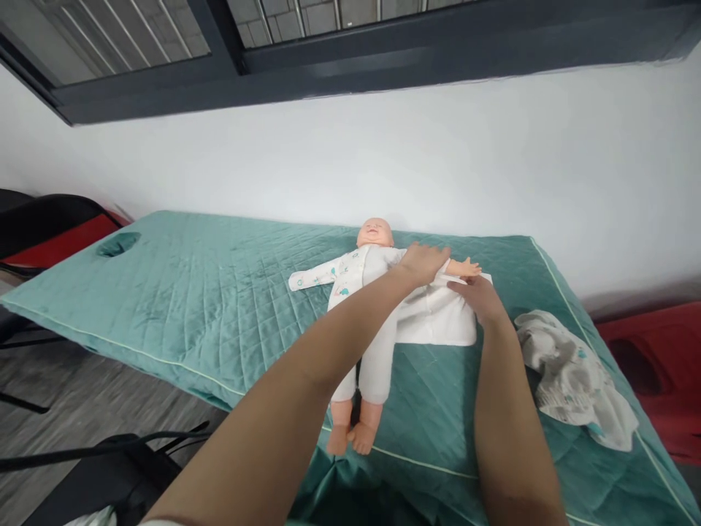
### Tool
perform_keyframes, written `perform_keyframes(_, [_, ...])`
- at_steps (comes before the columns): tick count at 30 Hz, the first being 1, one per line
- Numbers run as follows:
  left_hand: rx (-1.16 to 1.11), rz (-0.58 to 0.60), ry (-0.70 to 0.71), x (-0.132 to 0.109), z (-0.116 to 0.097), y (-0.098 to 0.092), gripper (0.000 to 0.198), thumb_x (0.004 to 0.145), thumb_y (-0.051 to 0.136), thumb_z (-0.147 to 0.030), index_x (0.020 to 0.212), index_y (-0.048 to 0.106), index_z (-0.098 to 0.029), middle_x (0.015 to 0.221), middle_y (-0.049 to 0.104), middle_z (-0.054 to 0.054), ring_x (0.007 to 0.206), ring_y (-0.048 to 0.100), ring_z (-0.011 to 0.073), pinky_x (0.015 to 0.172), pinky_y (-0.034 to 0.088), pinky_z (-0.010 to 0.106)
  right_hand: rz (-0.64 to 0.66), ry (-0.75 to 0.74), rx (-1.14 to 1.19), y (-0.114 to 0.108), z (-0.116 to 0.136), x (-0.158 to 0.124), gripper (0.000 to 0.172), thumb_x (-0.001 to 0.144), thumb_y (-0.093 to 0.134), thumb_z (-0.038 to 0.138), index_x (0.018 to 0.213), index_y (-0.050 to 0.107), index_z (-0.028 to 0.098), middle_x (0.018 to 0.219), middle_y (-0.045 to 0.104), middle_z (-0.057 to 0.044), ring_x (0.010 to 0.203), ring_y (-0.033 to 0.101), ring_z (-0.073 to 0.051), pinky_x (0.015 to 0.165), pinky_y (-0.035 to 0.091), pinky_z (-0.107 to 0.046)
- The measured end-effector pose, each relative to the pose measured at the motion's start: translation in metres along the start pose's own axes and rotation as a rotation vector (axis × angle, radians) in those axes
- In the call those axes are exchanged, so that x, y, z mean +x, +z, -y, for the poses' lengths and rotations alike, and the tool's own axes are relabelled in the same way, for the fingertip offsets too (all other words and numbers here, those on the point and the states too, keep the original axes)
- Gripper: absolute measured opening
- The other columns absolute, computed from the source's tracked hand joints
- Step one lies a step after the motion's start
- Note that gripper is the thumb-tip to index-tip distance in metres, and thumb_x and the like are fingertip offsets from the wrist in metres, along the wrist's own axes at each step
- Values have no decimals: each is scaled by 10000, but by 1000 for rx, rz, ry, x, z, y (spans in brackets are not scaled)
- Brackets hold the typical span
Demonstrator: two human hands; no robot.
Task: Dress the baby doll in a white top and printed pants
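Observation:
A baby doll (375,234) lies on its back on a teal quilted table (219,292), head toward the wall. It wears a white printed garment (350,274), with one side spread open (438,321) beside the body. My left hand (424,261) reaches across the doll's chest and rests near its bare upper arm (465,269), fingers curled. My right hand (479,296) presses on the opened white cloth just below that arm, fingers closed on the fabric edge.
A crumpled white printed cloth (572,376) lies at the table's right side. Red and black furniture (49,234) stands at the far left, a red object (651,365) at the right. Black cables (109,442) run over the floor in front.

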State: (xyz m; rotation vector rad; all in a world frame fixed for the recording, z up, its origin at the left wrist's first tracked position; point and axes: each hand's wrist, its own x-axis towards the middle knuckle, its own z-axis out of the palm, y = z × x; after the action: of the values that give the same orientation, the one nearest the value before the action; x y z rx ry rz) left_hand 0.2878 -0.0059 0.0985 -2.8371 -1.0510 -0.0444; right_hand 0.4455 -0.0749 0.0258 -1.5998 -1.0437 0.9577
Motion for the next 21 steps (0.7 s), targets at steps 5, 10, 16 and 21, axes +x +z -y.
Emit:
perform_keyframes(5, [27, -22, 48, -5, -1, 2, 434, 839, 541, -59, 1267, 536, -125, 1141, 707, 140, 1040, 671, 308, 858, 430, 414, -31, 93, 409, -8, -6, 3, 472, 464, 848, 270, 908, 695, 216, 895, 772, -6, 813, 696, -210, 718, 531, -294])
perform_keyframes(10, [26, -50, 75, -9, 2, 4, 413, 842, 561, -81, 1251, 542, -129, 1115, 711, 137, 1032, 664, 305, 839, 416, 400, 59, 165, 372, -11, 0, -3, 386, 576, 845, 349, 925, 735, 226, 905, 786, -47, 792, 724, -241, 626, 544, -307])
perform_keyframes(16, [18, -93, 74, -13, 6, 3, 369, 852, 532, -65, 1213, 554, -137, 1105, 710, 120, 1015, 663, 284, 833, 403, 385, 232, 200, 255, -10, 3, -9, 308, 621, 888, 337, 879, 781, 207, 924, 795, -67, 836, 746, -283, 678, 594, -348])
perform_keyframes(21, [51, -99, 83, -15, 6, 3, 392, 855, 552, -81, 1243, 552, -138, 1126, 700, 127, 1029, 651, 280, 842, 406, 384, -38, 48, 456, -9, -5, 1, 244, 648, 817, 347, 829, 720, 216, 775, 776, -30, 835, 749, -275, 700, 606, -360])
